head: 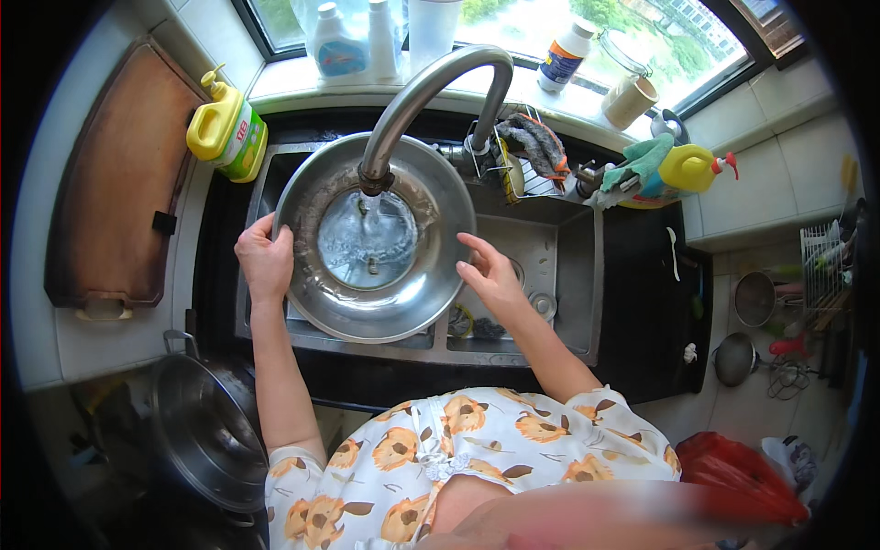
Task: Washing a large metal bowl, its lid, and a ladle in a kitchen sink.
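Note:
A wide round stainless steel pan (375,316) is held over the left bowl of a double sink (577,275). Water runs from the curved metal faucet (412,103) into it and swirls at its bottom. My left hand (267,258) grips the pan's left rim, thumb on the inner side. My right hand (491,271) is at the right rim with its fingers apart, thumb and fingertips at or very near the edge; whether they touch cannot be told. A drain strainer (543,304) and dark scouring pads (487,328) lie in the right bowl.
A yellow pump bottle (230,130) stands left of the sink beside a wooden cutting board (124,179). Behind are a wire rack (540,185) with cloths and a yellow bottle with a red top (687,168). A large metal pot (206,426) is at lower left.

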A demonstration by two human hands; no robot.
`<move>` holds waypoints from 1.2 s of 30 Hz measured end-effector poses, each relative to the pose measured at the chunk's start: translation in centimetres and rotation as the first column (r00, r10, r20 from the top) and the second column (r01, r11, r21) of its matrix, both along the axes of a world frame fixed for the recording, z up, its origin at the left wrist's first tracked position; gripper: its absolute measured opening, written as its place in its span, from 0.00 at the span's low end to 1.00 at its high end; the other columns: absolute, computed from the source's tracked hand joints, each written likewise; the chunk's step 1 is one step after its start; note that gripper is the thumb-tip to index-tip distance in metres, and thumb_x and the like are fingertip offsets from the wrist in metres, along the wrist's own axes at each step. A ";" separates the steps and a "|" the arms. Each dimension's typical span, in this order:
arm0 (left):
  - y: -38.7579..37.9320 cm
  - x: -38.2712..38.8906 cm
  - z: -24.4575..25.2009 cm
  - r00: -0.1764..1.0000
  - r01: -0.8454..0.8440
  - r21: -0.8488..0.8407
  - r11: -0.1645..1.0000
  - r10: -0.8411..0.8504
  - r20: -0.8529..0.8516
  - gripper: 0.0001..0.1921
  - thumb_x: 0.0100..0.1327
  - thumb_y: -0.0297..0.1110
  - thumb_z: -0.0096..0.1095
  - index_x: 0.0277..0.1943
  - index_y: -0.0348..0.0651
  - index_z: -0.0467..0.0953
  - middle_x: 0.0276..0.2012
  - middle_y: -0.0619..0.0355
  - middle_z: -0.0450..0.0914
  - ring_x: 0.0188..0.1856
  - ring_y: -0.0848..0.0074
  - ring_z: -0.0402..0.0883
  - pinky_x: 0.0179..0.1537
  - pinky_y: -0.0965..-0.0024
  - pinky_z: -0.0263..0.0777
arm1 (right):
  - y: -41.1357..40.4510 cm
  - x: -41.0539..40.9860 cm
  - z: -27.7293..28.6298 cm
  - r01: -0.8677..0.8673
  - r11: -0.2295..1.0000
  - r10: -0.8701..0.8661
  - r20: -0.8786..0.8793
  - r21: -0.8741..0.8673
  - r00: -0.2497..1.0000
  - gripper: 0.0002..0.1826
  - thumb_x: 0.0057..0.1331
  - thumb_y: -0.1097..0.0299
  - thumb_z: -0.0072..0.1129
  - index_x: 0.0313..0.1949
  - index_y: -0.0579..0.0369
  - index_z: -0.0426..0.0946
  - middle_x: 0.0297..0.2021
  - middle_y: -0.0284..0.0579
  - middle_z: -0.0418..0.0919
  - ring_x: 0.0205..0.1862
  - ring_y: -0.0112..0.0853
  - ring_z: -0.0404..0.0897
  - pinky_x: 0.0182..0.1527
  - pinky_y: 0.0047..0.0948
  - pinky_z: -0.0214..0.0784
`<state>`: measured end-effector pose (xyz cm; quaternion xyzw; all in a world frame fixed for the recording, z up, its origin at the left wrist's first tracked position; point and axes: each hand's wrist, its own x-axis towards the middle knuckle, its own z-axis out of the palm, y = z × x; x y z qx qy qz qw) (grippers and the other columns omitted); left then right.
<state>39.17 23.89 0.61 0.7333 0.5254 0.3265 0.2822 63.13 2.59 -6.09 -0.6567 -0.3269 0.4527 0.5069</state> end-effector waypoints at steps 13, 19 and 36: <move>-1.4 4.0 1.7 0.811 0.561 0.653 0.510 -0.180 -0.556 0.15 0.52 0.27 0.62 0.44 0.52 0.82 0.44 0.67 0.83 0.29 0.77 0.74 0.32 0.73 0.69 | 5.7 -2.1 1.0 -0.050 0.995 -0.038 0.758 0.092 0.651 0.18 0.58 0.59 0.63 0.40 0.60 0.75 0.33 0.53 0.78 0.35 0.46 0.80 0.38 0.39 0.73; -1.1 5.4 2.6 0.681 0.728 0.573 0.377 -0.296 -0.670 0.14 0.54 0.27 0.62 0.45 0.50 0.81 0.44 0.68 0.83 0.34 0.77 0.74 0.35 0.72 0.69 | 5.8 0.3 2.8 0.037 0.924 0.284 0.749 -0.380 0.598 0.20 0.56 0.52 0.65 0.32 0.58 0.74 0.31 0.54 0.80 0.34 0.45 0.81 0.35 0.40 0.72; -6.0 3.4 -1.4 0.463 0.090 -0.529 0.844 0.434 0.773 0.31 0.66 0.38 0.60 0.66 0.34 0.57 0.63 0.42 0.60 0.67 0.59 0.60 0.62 0.46 0.59 | 6.0 -3.2 -5.6 0.117 0.982 -0.184 0.628 0.146 0.756 0.28 0.63 0.76 0.48 0.64 0.62 0.57 0.48 0.66 0.74 0.49 0.58 0.74 0.50 0.46 0.69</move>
